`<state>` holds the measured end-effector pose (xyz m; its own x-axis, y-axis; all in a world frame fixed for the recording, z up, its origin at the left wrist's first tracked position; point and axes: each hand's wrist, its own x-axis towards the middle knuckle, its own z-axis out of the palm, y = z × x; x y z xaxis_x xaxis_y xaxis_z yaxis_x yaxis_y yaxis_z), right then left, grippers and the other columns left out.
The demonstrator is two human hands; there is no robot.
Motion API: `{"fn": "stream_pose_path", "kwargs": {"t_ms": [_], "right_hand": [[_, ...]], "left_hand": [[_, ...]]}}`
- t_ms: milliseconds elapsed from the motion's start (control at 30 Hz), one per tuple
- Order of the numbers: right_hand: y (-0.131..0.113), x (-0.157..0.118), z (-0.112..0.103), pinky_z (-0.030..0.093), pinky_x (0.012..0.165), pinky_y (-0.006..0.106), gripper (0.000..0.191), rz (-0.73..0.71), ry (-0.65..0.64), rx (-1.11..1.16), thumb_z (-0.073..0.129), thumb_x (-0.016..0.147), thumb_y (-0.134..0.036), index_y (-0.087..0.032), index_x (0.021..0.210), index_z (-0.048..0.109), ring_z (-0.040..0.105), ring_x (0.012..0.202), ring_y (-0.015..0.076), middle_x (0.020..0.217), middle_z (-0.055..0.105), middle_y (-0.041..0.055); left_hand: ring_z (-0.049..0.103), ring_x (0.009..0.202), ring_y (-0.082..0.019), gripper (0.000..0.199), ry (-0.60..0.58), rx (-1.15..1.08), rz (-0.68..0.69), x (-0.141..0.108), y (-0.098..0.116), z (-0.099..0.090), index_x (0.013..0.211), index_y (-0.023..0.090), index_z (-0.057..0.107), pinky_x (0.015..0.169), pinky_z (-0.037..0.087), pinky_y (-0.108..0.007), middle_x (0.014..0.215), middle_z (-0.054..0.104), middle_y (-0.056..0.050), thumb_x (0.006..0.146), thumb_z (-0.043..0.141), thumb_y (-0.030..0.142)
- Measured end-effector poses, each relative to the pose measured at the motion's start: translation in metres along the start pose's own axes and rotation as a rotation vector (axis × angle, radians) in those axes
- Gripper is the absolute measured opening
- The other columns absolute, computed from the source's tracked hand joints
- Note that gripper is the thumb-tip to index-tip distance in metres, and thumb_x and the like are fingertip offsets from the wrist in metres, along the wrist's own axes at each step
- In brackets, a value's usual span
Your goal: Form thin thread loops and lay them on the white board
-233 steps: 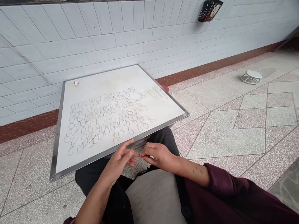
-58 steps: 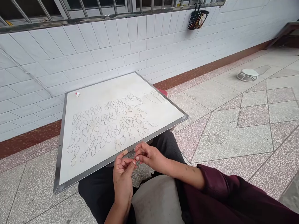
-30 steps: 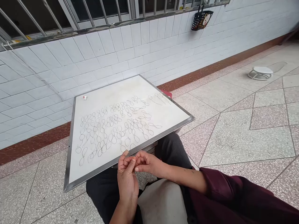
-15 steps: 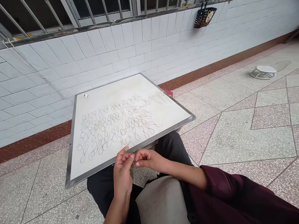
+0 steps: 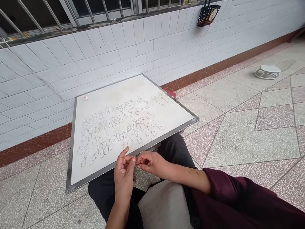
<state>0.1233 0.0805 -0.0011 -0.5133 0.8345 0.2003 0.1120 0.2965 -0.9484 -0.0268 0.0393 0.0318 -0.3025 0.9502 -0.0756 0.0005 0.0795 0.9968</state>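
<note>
Near board's edge (image 5: 95,173), fingers (image 5: 133,159) pinching thin strand (image 5: 131,153)

my table (image 5: 170,117) is showing a smooth, pale top inside a dull grey metal-looking edge. speckled, terrazzo-like floor (image 5: 243,143) is lying below, and glazed-looking white tiles (image 5: 128,47) are facing me.

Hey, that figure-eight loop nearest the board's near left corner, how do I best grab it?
I'd pinch the figure-eight loop at its narrow waist, from above, coming over the board's bare near left corner; it lies flat, with wide rounds either side.
</note>
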Motion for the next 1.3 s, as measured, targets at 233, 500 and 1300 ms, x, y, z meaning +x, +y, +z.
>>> {"fn": "stream_pose_path", "kwargs": {"t_ms": [233,500,1300], "right_hand": [[0.001,-0.001,-0.001,0.048,0.070,0.028,0.007,-0.190,0.053,-0.365,0.061,0.088,-0.017,-0.021,0.094,0.063,0.058,0.077,0.0177,0.082,0.063,0.0030],[-0.001,-0.003,-0.004,0.049,0.071,0.028,0.009,-0.265,0.030,-0.498,0.057,0.094,-0.019,-0.020,0.097,0.065,0.059,0.081,0.0185,0.086,0.065,0.0054],[0.002,-0.005,0.001,0.052,0.079,0.026,0.025,-0.301,-0.005,-0.440,0.051,0.102,-0.026,-0.021,0.125,0.059,0.064,0.092,0.0164,0.102,0.069,0.0053]], "left_hand": [[0.063,0.096,-0.019,0.051,0.049,-0.055,-0.003,-0.001,-0.007,-0.004,0.130,0.027,0.060,0.091,0.050,-0.034,0.098,0.068,-0.003,0.083,0.074,0.038],[0.063,0.086,-0.015,0.052,0.072,-0.108,0.017,-0.003,-0.006,-0.002,0.128,0.026,0.062,0.084,0.050,-0.029,0.090,0.068,-0.001,0.079,0.079,0.035],[0.063,0.065,-0.012,0.067,0.269,-0.390,-0.063,0.000,0.004,0.002,0.126,0.018,0.060,0.073,0.053,-0.028,0.066,0.065,0.006,0.065,0.087,0.023]]}}
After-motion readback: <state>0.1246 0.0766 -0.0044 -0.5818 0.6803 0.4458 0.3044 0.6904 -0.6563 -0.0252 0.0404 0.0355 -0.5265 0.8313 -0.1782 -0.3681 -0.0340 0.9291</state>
